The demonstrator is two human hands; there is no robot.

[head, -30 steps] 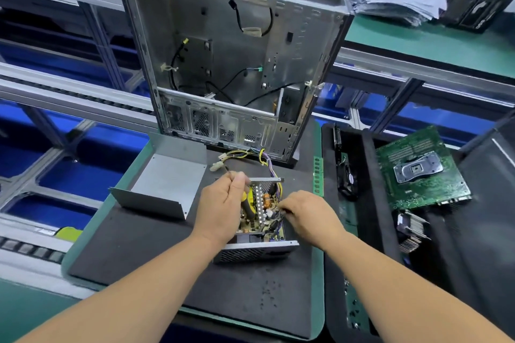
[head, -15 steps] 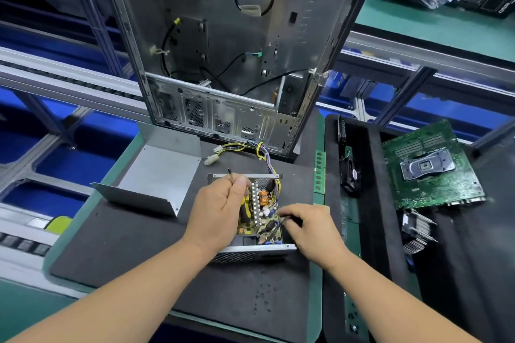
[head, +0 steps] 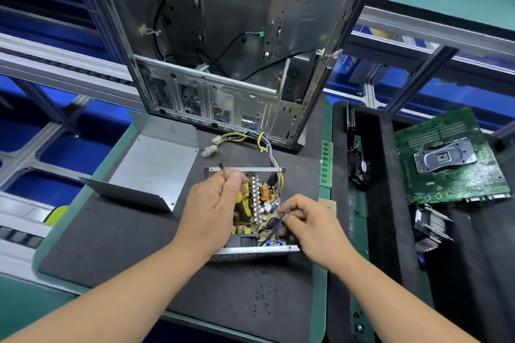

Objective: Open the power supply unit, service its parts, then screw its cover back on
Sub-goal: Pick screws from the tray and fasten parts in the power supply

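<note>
A green table [head: 16, 312] carries a dark foam mat [head: 133, 253], with grey conveyor rails [head: 41, 64] and blue bins beyond its far edge. At the left of the mat lies the removed metal cover [head: 150, 170], a bent grey sheet resting open side up, well apart from the unit. Behind it, an emptied computer case [head: 237, 44] stands upright on the mat's far side, loose black cables hanging inside.

The power supply unit [head: 250, 250] sits open near the middle of the mat, its circuit board, orange coil and heat sink fins exposed; a bundle of yellow and purple wires [head: 264, 145] runs from it toward the case.

The left hand [head: 214, 209] is curled in a fist around a yellow-handled screwdriver [head: 243, 203], whose dark end pokes up past the thumb while the handle points down into the unit. The right hand [head: 312, 228] hovers over the unit's near right corner, its fingertips pinching thin dark wires [head: 281, 216] above the board.

Right of the mat, a black tray [head: 387, 203] holds a small fan [head: 361, 167], a green motherboard [head: 448, 159] and a finned heat sink [head: 430, 228]. A green memory stick [head: 325, 164] lies along the mat's right edge.
</note>
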